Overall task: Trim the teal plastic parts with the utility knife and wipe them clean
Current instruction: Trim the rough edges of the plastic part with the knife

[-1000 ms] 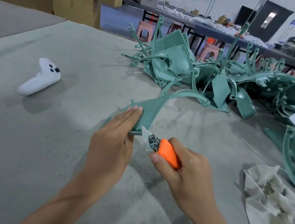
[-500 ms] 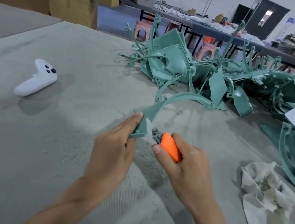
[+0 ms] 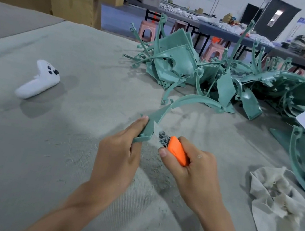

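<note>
Much of the tabletop: grey cover, with pale shavings scattered around my hands; I take them for trimmings, so some cutting looks done.
Pile: a big tangle of teal parts at the far right. I cannot tell which are trimmed, and I judge most of the job lies there.
Rag: crumpled on the tabletop to my right, well apart from both hands, so wiping of this piece is not yet begun.
Controller: white, far to my left, no part of the job.
Part: one curved teal strip in front of me. Its near end is in my grip and its far end arcs away to the edge of the pile.
Left hand: fingers curled round the near end of the part, steadying it.
Right hand: fingers wrapped round the orange handle, thumb laid along it.
Knife: blade tip against the part's edge, just beside my left fingertips.
Stage: trimming one part, as I judge it. Its wipe and the rest of the pile are left.
</note>
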Demonstrator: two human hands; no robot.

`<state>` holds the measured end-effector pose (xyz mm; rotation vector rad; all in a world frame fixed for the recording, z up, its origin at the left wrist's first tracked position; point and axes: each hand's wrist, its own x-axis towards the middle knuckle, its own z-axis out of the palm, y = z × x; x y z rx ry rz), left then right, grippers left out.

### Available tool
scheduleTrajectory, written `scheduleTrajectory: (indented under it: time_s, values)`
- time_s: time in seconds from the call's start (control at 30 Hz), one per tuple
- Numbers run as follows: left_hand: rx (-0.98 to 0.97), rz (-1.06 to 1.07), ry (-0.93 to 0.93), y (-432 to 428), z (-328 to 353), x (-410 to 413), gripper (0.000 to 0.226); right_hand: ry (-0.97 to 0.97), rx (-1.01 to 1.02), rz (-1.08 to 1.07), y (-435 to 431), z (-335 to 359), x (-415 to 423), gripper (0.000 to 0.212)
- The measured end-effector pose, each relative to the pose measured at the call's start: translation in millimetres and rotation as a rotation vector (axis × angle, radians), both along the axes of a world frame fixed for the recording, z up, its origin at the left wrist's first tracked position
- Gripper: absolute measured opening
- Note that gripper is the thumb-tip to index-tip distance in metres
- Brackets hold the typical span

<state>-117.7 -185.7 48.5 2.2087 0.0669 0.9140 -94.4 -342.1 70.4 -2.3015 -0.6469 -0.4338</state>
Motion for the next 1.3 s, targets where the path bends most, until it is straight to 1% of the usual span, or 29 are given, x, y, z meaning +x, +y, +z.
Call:
scheduleTrajectory:
  time_s: [0.07, 0.17, 0.27, 0.43, 0.57, 0.67, 0.73, 0.93, 1.0, 1.13, 1.3]
  values:
    - [-0.011, 0.018, -0.008, 1.9, 0.0, 0.9, 0.047, -0.009, -0.002, 0.035, 1.0, -1.2, -2.6, 0.045]
    - [0.001, 0.033, -0.026, 1.6, 0.1, 0.9, 0.048, -0.003, -0.003, 0.029, 1.2, -1.5, -1.8, 0.045]
    - [0.081, 0.028, -0.063, 1.5, -1.9, 1.1, 0.045, 0.012, 0.010, -0.014, -1.4, -2.5, 2.4, 0.045]
    - [0.197, 0.014, -0.109, 2.6, -7.8, 1.4, 0.048, 0.016, -0.016, -0.113, -7.4, 0.0, 11.1, 0.050]
    - [0.182, 0.011, -0.083, 2.9, -8.3, 2.3, 0.051, 0.020, -0.015, -0.059, -9.1, -1.3, 5.5, 0.050]
    - [0.205, 0.015, -0.078, 6.4, -6.3, 3.4, 0.052, 0.035, -0.015, -0.033, -7.0, -2.4, 1.9, 0.052]
    - [0.228, 0.030, -0.101, 7.1, -4.1, 3.4, 0.049, 0.042, -0.020, -0.053, -6.9, -1.1, 3.2, 0.053]
    - [0.345, 0.028, -0.134, 5.9, -3.7, 1.1, 0.052, 0.040, -0.033, -0.172, -12.2, 1.8, 13.2, 0.055]
    - [0.352, 0.031, -0.122, 5.6, -4.2, 1.0, 0.053, 0.033, -0.045, -0.178, -13.8, 1.9, 12.6, 0.056]
    - [0.321, 0.069, -0.131, 7.7, -3.4, 3.5, 0.053, 0.044, -0.041, -0.047, -11.2, -3.9, 2.3, 0.056]
    - [0.318, 0.055, -0.180, 8.9, -4.8, 4.9, 0.052, 0.065, 0.004, -0.104, -8.2, -3.2, 9.9, 0.054]
